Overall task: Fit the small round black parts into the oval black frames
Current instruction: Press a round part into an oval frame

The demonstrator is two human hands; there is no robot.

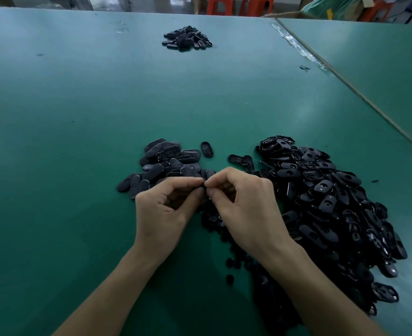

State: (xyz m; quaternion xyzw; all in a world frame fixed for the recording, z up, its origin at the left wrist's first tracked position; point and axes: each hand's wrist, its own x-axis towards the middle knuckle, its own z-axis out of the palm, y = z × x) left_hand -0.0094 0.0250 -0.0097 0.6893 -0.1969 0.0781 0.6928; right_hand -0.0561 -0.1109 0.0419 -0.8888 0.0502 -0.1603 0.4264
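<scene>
Centre of frame: left hand [166,209] and right hand [246,209] pinched a small black plastic piece [204,186] over the green desk [78,141]. A pile of closed oval black frames [166,163] lay above them; the far larger pile of open frames [333,202], lower right, apparently awaited fitting

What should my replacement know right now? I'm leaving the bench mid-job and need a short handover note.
Hands: left hand and right hand meet at the fingertips, pinching one small black piece, mostly hidden.
Supply: round parts scattered under the wrists; oval frames heaped on the right.
Done, it seems: near pile ahead-left, plus far pile.
To do: most of that heap.
</scene>
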